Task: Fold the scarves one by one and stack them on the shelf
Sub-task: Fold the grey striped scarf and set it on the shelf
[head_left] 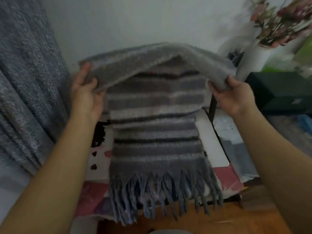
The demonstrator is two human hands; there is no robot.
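1 striped scarf [155, 132] drapes over a cluttered surface, fringe hanging past its near edge, only partly folded. The left hand [84, 97] and right hand [234, 97] each pinch a raised fold corner; stacking on the shelf remains.

No words, labels, brands or numbers can be read here — the view is soft and blurred. The only marks are small dark hearts [93, 153] printed on a white sheet [99, 168] — pictures, not writing.
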